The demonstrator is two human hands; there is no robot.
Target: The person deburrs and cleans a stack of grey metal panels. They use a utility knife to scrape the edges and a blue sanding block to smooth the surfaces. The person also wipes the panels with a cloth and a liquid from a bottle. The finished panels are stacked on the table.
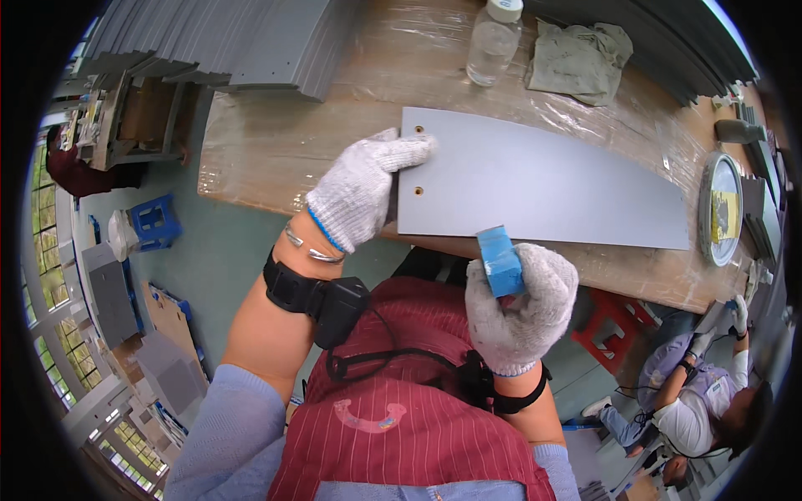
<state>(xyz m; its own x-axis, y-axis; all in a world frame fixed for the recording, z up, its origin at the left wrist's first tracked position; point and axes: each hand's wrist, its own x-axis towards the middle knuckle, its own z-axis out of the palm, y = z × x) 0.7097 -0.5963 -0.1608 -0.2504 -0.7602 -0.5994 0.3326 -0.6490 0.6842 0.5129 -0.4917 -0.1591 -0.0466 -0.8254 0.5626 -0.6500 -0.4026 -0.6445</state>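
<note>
A flat grey panel [535,184] lies across the near part of the table, with two brass-coloured holes at its left end. My left hand [363,179], in a white knit glove, grips that left end, its thumb or finger on the top face near the upper hole; the fingers beneath are hidden. My right hand [526,313], also gloved, is closed around a small blue block [501,260]. The block is at the panel's near edge; whether it touches the edge I cannot tell.
Grey panels [276,46] are stacked at the far left, with more at the far right. A clear bottle [493,46] and a folded cloth [579,63] stand beyond the panel. To the right are a round lid [720,209], a red stool [614,330] and a seated co-worker [693,401].
</note>
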